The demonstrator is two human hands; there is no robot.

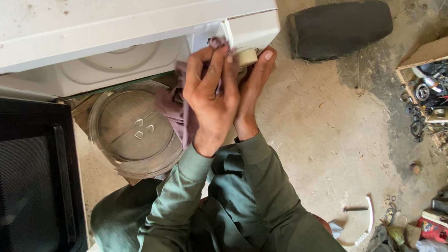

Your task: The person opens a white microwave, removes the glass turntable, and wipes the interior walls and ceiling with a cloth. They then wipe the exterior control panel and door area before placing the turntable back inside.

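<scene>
Head view, looking straight down. White microwave (86, 26) cut off at top and left; open black door (24, 182) cut off at left and bottom edges. Control corner of the oven mostly hidden behind both hands, only a cream knob-like part (248, 56) peeking out, hard to make out. Left hand (211, 97) with fingers together, pressing a mauve cloth (176, 113) flat against the oven's front corner; cloth bunched under the palm, loose end hanging down over the glass plate. Right hand (252, 89) just behind, palm flat and fingers together, thumb up at the cream part; whether gripping anything, cannot tell. Round glass turntable plate (131, 131) lying below the oven opening, right edge covered by cloth and wrist, underside support unclear. Green sleeves and lap filling the bottom centre. Dusty concrete floor (331, 121). Dark cylindrical cushion (341, 27) top right, well apart from the hands. Wooden box of black parts and wires (435, 86) at right edge, cut off. Red item, plastic bag and scraps (433, 234) bottom right, blurred. White curved strip (367, 220) near the knee.
</scene>
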